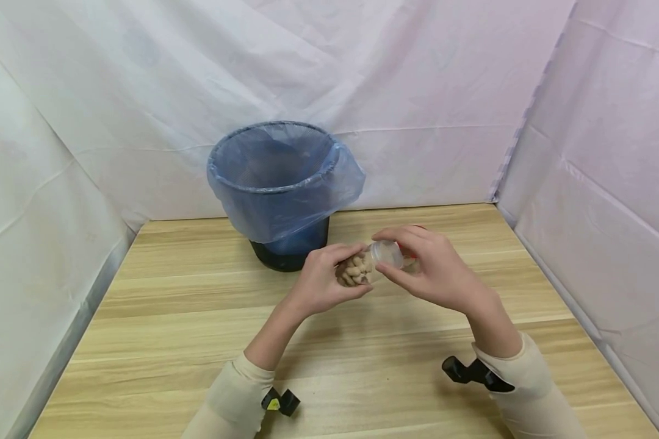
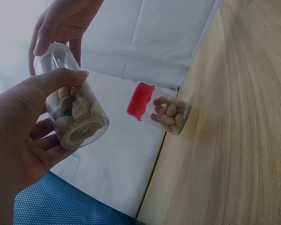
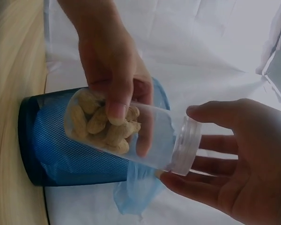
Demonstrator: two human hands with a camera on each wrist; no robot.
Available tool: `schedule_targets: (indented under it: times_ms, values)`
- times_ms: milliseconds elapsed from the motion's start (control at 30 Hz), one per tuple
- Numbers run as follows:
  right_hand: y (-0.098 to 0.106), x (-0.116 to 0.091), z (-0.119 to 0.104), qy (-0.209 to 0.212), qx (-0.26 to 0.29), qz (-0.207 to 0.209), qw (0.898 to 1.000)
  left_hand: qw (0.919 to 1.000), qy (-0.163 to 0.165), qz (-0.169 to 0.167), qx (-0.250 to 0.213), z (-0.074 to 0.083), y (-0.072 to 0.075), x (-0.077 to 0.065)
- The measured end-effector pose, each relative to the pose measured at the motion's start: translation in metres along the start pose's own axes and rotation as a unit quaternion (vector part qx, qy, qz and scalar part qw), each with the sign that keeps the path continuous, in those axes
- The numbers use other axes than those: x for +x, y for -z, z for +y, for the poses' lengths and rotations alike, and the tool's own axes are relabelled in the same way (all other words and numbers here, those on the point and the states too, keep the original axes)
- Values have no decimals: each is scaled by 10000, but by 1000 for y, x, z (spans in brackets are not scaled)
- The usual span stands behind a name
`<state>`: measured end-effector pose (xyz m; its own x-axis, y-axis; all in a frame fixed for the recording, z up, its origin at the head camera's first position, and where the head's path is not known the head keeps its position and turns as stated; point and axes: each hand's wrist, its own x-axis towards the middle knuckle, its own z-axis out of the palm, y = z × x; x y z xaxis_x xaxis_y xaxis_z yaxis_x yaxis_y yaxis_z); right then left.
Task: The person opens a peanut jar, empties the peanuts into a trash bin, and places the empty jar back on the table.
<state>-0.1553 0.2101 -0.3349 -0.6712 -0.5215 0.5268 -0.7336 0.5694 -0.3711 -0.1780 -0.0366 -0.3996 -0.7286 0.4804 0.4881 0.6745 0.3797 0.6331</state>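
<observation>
My left hand (image 1: pixel 323 277) grips the body of a clear plastic jar (image 3: pixel 161 133) that is tilted above the table. Unshelled peanuts (image 3: pixel 114 129) fill the lower part of it, partly covered by the left fingers and thumb. Around the jar's translucent screw lid (image 3: pixel 186 146), the thumb and fingers of my right hand (image 1: pixel 439 271) are curled, with the lid at the mouth of the jar. Behind the right hand a second clear jar (image 2: pixel 171 112) stands on the table, holding brown nuts under a red cover (image 2: pixel 140 101); the head view shows only bits of it.
A black mesh bin (image 1: pixel 288 261) stands at the back left of the wooden table (image 1: pixel 187 323), lined with a blue plastic bag (image 1: pixel 269 210) that hangs over its rim. White cloth (image 1: pixel 417 73) closes off the back and both sides.
</observation>
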Motion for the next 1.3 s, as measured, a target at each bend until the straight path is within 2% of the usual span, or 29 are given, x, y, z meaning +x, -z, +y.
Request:
schedule_targets:
  times_ms: [167,433,600,700,933,1033,1133,1300]
  values:
    - [4,0,3,184,276,-219,9992,9999,68,-74,34,1,1,0]
    - [0,-1,-6,-535,-353,155,9978,9995,177,-58,238,1,-1,0]
    - [-2,-1,-8,-682,-442,69,9967,9993,180,-57,323,2,-1,0]
    - [-1,-1,-6,-533,-386,-38,9978,9992,157,-46,361,2,0,0]
    - [1,0,4,242,24,-280,9993,9989,173,-51,427,1,1,0]
    - [0,0,7,341,93,-305,9989,9988,195,-57,455,0,1,0]
    - [-1,0,7,147,136,-274,9994,9984,199,-49,525,-1,2,1]
    - [-3,1,2,-675,8,-95,9977,9977,158,30,663,0,3,1]
